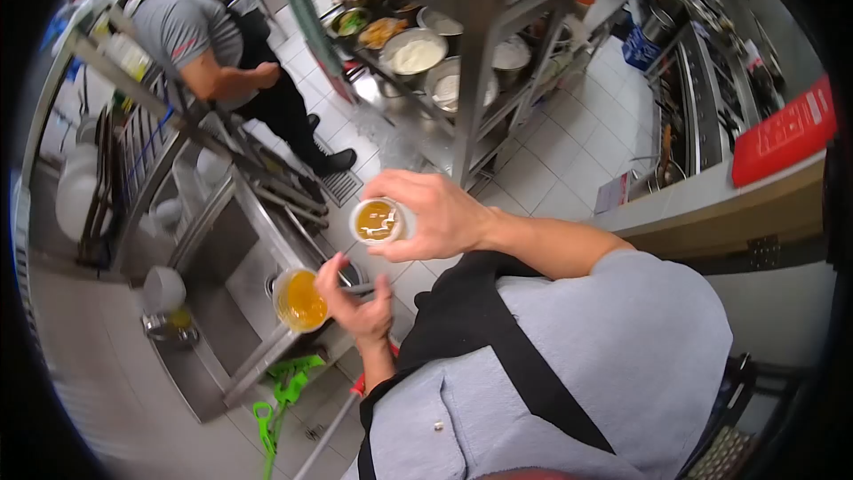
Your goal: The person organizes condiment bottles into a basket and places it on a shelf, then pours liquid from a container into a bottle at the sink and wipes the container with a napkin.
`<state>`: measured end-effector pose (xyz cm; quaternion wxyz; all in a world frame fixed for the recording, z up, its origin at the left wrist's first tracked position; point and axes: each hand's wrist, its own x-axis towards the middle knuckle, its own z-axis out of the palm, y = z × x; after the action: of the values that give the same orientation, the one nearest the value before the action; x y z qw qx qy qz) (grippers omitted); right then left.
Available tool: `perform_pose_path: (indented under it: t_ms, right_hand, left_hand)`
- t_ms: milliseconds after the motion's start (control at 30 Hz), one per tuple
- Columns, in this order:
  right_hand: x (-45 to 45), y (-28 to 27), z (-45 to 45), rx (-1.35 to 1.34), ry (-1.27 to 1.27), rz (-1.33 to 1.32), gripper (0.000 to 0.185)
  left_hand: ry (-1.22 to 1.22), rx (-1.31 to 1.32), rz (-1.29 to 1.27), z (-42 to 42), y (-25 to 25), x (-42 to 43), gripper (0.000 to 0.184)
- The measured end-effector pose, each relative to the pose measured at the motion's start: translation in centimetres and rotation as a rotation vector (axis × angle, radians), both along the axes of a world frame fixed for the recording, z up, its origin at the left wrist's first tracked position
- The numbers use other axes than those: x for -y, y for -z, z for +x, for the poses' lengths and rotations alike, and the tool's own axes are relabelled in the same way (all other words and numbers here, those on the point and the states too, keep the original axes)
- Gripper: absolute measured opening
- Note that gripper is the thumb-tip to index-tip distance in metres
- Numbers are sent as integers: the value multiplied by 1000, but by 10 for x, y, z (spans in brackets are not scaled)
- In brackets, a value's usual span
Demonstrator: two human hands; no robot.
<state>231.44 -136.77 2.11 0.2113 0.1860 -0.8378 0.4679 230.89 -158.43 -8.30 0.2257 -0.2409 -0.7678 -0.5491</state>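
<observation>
My right hand (431, 218) is wrapped round a small clear cup (377, 221) of brownish-yellow liquid, its open top facing me. Lower and to the left, my left hand (358, 304) has its fingers at the side of a larger clear plastic tub (303, 300) of bright yellow-orange liquid. A grey strip (357, 288), perhaps a utensil handle, shows by the left thumb; its kind is unclear. The left fingers are slightly blurred. Both containers are raised, the tub over the edge of the steel sink unit and the cup over the floor.
A steel sink (209, 280) is at left, beside a rack (147, 138). Metal shelves (475, 62) hold several bowls of food. A co-worker (200, 53) stands at the upper left. A red folder (786, 133) lies on the right ledge; a green-headed tool (289, 382) is below.
</observation>
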Motion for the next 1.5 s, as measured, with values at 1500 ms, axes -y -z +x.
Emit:
perform_pose_path:
  t_ms: [1500]
  right_hand:
    - [-892, 88, 77, 0, 1340, 219, 51]
  left_hand:
    - [373, 379, -1144, -121, 25, -871, 69]
